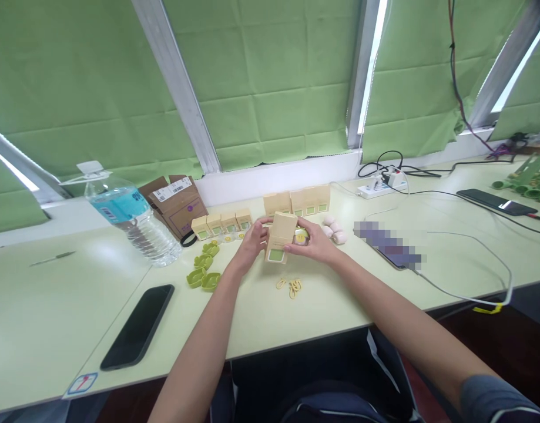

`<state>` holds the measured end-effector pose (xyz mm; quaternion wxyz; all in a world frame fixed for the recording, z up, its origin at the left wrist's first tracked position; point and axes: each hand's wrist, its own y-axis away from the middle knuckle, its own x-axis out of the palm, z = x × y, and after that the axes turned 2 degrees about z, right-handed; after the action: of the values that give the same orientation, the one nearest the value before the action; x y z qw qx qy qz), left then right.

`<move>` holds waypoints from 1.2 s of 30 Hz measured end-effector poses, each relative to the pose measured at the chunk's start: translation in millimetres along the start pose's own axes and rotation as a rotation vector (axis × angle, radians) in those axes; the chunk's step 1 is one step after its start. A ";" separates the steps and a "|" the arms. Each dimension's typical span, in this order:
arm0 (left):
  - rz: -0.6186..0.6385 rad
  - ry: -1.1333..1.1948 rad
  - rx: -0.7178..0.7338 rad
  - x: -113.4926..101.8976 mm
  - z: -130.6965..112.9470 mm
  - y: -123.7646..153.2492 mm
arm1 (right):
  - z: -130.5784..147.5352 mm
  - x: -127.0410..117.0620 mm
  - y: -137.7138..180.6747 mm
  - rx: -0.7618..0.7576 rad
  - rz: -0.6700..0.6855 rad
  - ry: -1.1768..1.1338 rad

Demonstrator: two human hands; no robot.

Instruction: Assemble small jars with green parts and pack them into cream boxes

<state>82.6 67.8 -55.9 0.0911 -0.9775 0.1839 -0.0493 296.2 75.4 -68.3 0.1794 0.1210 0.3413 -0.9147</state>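
My left hand (pixel 251 245) is closed on the side of a small tan cardboard box (pixel 284 228) with a green square window near its bottom. From the other side my right hand (pixel 317 239) pinches a small case with a yellow round face on it (pixel 301 237), right beside the box; the right fingers also reach the box edge. Below the hands lie several pale yellow loops (pixel 293 286). Several green shaped cups (pixel 203 262) sit to the left, and pale pink rounded pieces (pixel 335 230) are grouped to the right.
Similar tan boxes stand behind in a left row (pixel 221 224) and a back row (pixel 311 201). A water bottle (pixel 131 214), brown carton (pixel 177 205) and black phone (pixel 138 326) are on the left. To the right are a power strip (pixel 382 185), cables and another phone (pixel 496 201).
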 end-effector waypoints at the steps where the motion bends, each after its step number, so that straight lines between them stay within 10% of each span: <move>1: 0.042 -0.019 0.032 0.7 -2.3 1.5 | 0.3 -0.7 0.1 0.003 -0.002 0.013; 19: 0.145 0.061 -0.044 -6.7 -4.9 9.7 | -1.9 -1.3 0.9 0.007 0.017 -0.004; 29: 0.286 0.070 -0.130 -10.5 -2.2 13.4 | -10.6 -1.8 -2.0 0.017 -0.227 -0.339; 36: 0.413 0.060 -0.154 -11.9 4.8 12.2 | 0.3 3.5 -2.3 0.038 -0.111 -0.276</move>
<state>67.9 61.7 -63.7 0.0187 -0.9212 0.3861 -0.0447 292.1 75.9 -67.9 0.1717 -0.0215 0.3023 -0.9374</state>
